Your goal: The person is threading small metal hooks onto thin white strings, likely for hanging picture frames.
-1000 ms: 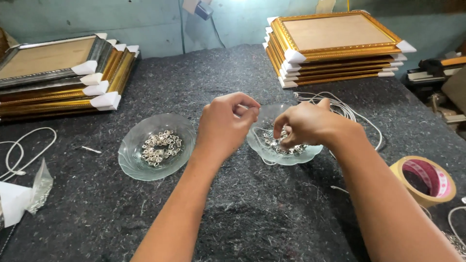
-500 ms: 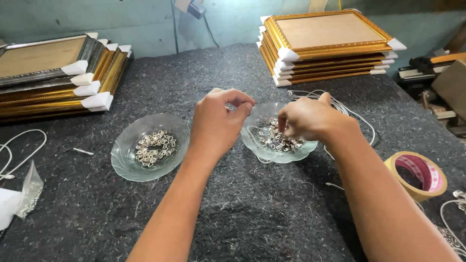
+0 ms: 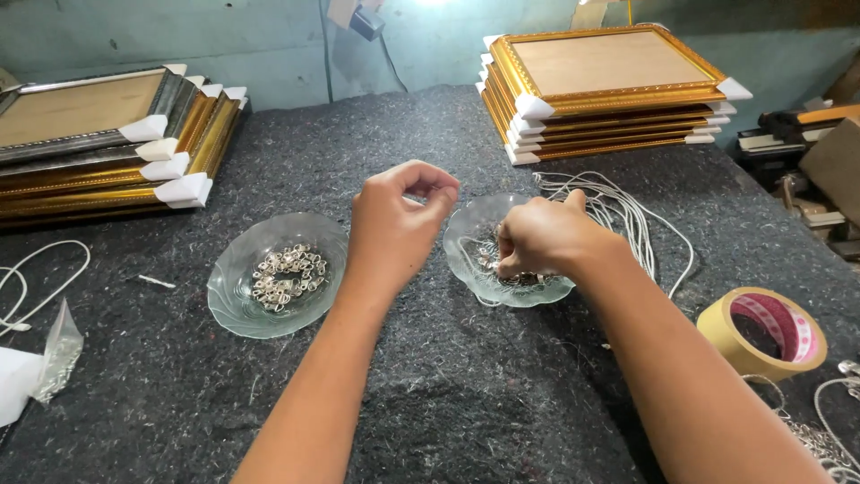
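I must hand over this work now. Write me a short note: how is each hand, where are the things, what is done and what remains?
Left hand: raised between the two glass dishes, fingertips pinched; what they hold is too small to tell.
Right hand: down in the right glass dish, fingers among its small metal pieces.
Left glass dish: holds a heap of small metal pieces, untouched.
White cords lie behind the right dish; tape roll at far right.
Done: nothing assembled is visible. Left: both dishes still hold pieces.

Two bare forearms, no sleeves, watch or rings; left hand [image 3: 394, 229] and right hand [image 3: 542, 237] ungloved.
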